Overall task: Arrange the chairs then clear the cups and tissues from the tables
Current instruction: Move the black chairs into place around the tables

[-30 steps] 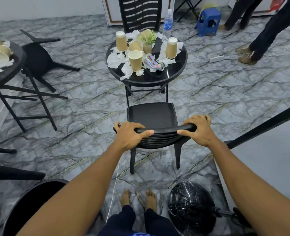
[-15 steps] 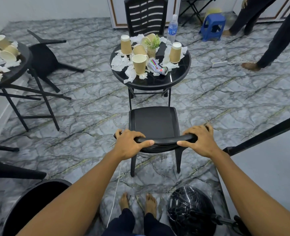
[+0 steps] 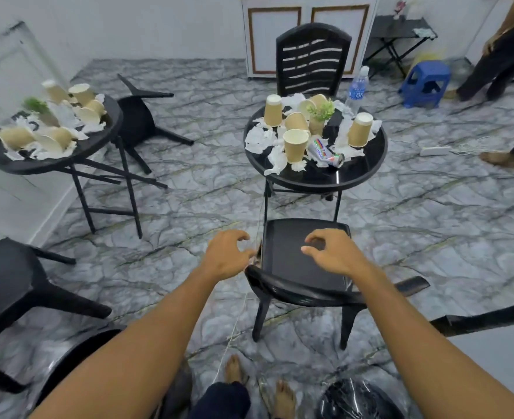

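Our left hand (image 3: pixel 224 258), right hand (image 3: pixel 335 257): fingers (image 3: pixel 234 234) loosely curled, empty; one chair (image 3: pixel 304 252) set; ten o'clock chair (image 3: pixel 137 119) toppled; cups (image 3: pixel 295 145), tissues (image 3: pixel 257 137) uncleared.

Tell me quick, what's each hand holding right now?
Left hand: open, loosely curled, holding nothing.
Right hand: open, holding nothing, over the black plastic chair.
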Action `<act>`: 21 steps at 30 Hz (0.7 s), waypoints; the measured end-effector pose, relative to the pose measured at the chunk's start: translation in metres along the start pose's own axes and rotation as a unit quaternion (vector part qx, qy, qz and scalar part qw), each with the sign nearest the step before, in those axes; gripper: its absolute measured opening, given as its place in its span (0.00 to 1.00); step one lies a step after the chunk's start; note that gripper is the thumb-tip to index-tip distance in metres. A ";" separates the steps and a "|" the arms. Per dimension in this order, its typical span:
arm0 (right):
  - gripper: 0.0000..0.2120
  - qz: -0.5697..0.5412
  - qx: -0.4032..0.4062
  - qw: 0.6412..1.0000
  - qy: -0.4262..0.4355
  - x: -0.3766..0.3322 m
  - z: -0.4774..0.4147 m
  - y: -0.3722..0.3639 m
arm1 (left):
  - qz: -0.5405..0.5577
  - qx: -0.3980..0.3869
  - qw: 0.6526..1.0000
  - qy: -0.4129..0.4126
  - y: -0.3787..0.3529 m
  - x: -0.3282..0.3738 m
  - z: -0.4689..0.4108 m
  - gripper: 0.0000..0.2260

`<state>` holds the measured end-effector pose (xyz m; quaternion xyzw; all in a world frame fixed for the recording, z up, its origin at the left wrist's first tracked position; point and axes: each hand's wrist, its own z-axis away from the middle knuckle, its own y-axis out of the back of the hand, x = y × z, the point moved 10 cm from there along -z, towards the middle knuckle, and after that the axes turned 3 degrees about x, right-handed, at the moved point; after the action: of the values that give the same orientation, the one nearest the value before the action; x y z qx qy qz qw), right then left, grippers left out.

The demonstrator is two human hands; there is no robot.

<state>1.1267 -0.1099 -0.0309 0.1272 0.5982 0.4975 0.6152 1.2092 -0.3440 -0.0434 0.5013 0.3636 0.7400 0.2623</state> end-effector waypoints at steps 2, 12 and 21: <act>0.15 0.028 -0.037 0.999 0.020 -0.037 -0.024 -0.022 | -0.017 0.001 1.000 0.026 0.017 -0.028 -0.012 0.22; 0.21 0.156 -0.114 0.979 0.067 -0.192 -0.159 -0.112 | -0.123 -0.005 0.990 0.075 0.123 -0.152 -0.092 0.24; 0.19 0.194 -0.182 0.963 0.052 -0.275 -0.247 -0.176 | -0.115 -0.054 0.987 0.103 0.200 -0.235 -0.158 0.24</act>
<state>1.0524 -0.5121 -0.0576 0.1007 0.4930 0.7136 0.4875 1.1413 -0.6839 -0.0494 0.3625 0.4037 0.7712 0.3329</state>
